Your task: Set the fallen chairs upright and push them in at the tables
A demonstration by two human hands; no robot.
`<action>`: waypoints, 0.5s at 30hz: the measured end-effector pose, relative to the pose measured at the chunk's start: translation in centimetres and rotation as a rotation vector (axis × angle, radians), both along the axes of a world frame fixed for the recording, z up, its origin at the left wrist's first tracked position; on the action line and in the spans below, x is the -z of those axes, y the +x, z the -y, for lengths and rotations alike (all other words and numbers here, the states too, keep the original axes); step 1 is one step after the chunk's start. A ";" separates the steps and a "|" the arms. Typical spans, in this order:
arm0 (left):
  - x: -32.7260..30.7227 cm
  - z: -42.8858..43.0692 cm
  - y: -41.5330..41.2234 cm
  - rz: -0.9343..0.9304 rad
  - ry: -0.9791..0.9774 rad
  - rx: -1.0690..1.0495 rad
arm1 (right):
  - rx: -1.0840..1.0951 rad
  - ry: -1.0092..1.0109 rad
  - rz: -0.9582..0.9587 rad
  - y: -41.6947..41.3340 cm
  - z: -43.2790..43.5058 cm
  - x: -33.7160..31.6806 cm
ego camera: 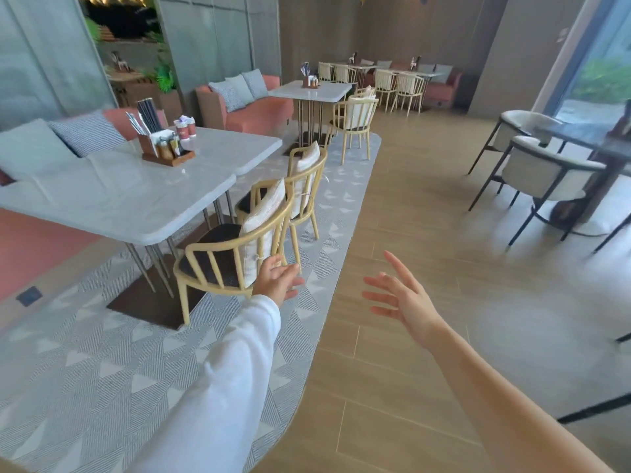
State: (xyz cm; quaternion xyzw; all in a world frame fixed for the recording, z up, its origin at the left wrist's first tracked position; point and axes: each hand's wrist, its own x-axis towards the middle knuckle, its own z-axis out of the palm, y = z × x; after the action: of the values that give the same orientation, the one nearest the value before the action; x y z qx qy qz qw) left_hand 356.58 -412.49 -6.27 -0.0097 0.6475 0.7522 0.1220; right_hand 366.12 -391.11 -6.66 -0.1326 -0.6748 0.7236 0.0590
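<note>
Two cream wooden chairs with white back cushions stand upright at a white marble table. The near chair sits partly under the table edge; the second chair stands just behind it. My left hand, in a white sleeve, hovers with relaxed fingers right beside the near chair's curved back rail, holding nothing. My right hand is spread open in the air over the wooden floor, well clear of any chair. A third cream chair stands upright at a farther white table.
A wooden caddy with menus and cups stands on the near table. Coral sofas with cushions line the left wall. A patterned grey rug covers the floor here. White chairs with dark legs and a dark table stand at the right.
</note>
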 end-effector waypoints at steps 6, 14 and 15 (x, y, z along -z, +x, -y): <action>-1.8 -5.5 -10.5 0.023 0.063 -0.029 | -0.054 0.005 0.004 -11.8 -5.4 -0.3; -0.8 -10.3 -20.3 0.044 0.045 -0.195 | -0.192 0.006 0.018 -24.9 -10.9 1.0; -0.3 -10.8 -21.6 0.051 0.039 -0.216 | -0.210 0.004 0.016 -26.6 -11.7 1.3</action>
State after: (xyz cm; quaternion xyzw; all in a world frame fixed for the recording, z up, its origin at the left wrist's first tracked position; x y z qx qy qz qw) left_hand 335.00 -401.67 -5.97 -0.0964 0.6244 0.7730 0.0569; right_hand 339.53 -379.37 -7.99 -0.0665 -0.6867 0.7236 -0.0222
